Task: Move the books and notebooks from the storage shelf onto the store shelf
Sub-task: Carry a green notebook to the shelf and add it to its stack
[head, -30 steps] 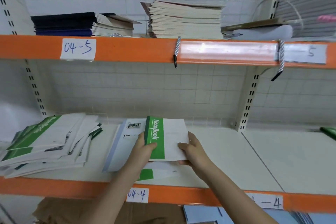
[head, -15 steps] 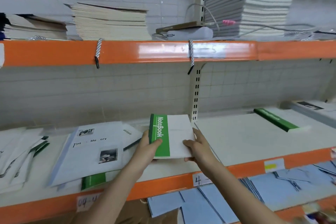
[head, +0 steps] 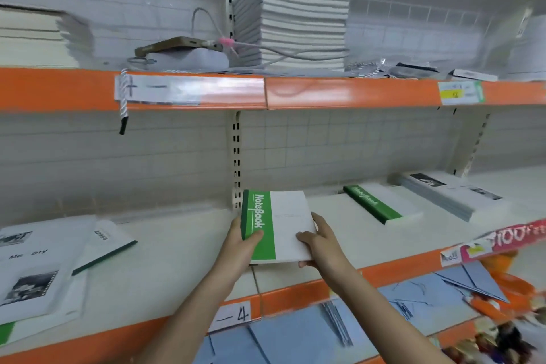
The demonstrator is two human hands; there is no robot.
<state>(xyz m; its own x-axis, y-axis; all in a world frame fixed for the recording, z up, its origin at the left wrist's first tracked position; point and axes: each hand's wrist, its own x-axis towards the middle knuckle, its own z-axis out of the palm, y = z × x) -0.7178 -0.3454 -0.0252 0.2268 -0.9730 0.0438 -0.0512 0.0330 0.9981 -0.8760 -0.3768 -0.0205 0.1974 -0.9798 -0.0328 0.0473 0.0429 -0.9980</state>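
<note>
**Rightward carry of one notebook along the middle shelf**

Since half a second ago, your view has swung right: the green notebook stack on the right bay now sits closer, and the photo-cover booklets have slid toward the left edge. Your left hand (head: 240,245) grips the green spine of the notebook (head: 276,226), thumb curled over the cover; your right hand (head: 320,241) holds its white right edge, thumb on top and fingers beneath. You hold the notebook above the front of the middle shelf (head: 177,260), about at the upright post (head: 236,156) that divides the two bays; whether its near edge touches the shelf cannot be told. To your left lie the photo-cover booklets (head: 35,269), the source pile. Farther right rests the green notebook stack (head: 381,204), and beyond it a pile of grey-edged booklets (head: 449,195). Highest and farthest, the upper shelf (head: 339,91) carries a tall white stack (head: 304,18).

Step in hand, by judgement: transfer, mid-carry. The next move calls for you to travel further right, square the notebook's spine to the green stack, lower it flat on top, then release both hands.
</note>
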